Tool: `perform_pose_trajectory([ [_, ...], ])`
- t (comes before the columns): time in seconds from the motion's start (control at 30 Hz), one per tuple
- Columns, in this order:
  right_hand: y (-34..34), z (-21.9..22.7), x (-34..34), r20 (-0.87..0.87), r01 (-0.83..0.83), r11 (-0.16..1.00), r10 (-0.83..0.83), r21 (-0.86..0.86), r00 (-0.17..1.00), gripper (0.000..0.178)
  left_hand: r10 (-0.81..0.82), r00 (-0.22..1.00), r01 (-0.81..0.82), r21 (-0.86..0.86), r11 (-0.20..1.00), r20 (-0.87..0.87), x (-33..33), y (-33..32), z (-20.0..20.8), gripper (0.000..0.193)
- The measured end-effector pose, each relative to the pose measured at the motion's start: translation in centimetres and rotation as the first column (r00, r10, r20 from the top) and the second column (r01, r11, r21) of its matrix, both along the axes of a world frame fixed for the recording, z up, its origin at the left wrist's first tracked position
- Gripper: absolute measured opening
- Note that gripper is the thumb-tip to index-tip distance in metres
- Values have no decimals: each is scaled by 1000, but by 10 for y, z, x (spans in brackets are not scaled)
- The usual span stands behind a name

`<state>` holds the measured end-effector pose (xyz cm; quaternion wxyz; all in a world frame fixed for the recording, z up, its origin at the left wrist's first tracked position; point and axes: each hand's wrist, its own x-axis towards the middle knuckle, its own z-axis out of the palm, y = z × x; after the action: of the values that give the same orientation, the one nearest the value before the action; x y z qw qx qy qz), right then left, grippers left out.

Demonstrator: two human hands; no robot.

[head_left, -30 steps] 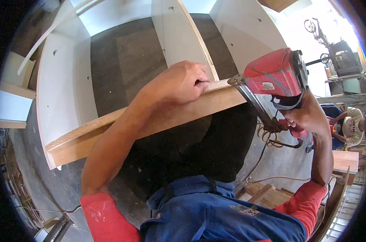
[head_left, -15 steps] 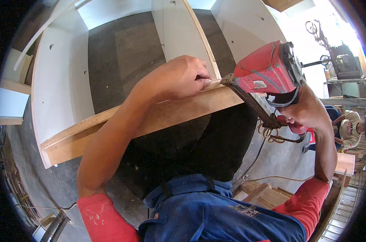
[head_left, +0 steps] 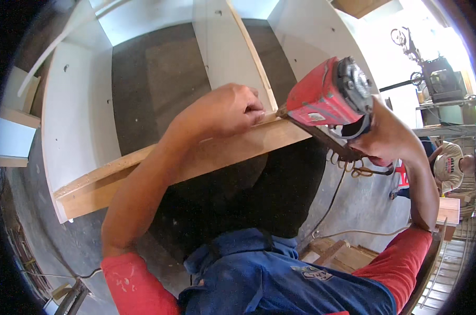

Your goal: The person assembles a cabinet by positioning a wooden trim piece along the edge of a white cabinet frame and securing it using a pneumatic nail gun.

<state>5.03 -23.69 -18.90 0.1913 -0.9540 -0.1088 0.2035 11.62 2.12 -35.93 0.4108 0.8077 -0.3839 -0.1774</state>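
Observation:
My right hand (head_left: pixel 384 134) is wrapped round the handle of a red nail gun (head_left: pixel 317 97). The gun's nose rests on or just over the top edge of a wooden rail (head_left: pixel 238 152), close to the end of a white divider panel (head_left: pixel 225 52). Just left of the nose, my left hand (head_left: pixel 232 111) lies on that rail with its fingers curled closed at the edge. Its thumb and fingertips are partly hidden, but they seem to grip the wood. The rail runs along the near side of a white cabinet frame (head_left: pixel 75 110).
A coiled air hose (head_left: pixel 357 171) hangs below the gun and trails to the floor. Pale boards (head_left: pixel 15 134) stand at the far left. Another person (head_left: pixel 447 165) is at the right, near a wooden box (head_left: pixel 448 210). Lumber (head_left: pixel 332 252) lies on the floor.
The nail gun has shifted left and tilted, bringing its nose nearer the divider's end and my left hand. My left hand stays on the rail, slightly lower in the picture.

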Motion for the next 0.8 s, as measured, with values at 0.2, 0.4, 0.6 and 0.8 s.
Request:
perform_pose_trajectory([
  [0.2, 0, 5, -3, -99, 217, 976, -214, 20, 972, 52, 10, 1000, -9, -77, 997, 18, 0, 3, -7, 34],
  [0.4, 2, 1, -8, -100, 269, 963, -268, -4, 958, 47, -11, 1000, 11, -52, 999, -9, -3, 4, -12, 36],
  [0.6, -16, 0, 2, -111, 90, 996, -91, -14, 990, 21, -30, 999, 30, -27, 999, 18, -2, 3, -2, 35],
  [0.8, -30, 11, -47, -60, 310, 943, -305, 124, 951, 39, 0, 999, 2, -44, 999, 40, -3, 5, -6, 27],
])
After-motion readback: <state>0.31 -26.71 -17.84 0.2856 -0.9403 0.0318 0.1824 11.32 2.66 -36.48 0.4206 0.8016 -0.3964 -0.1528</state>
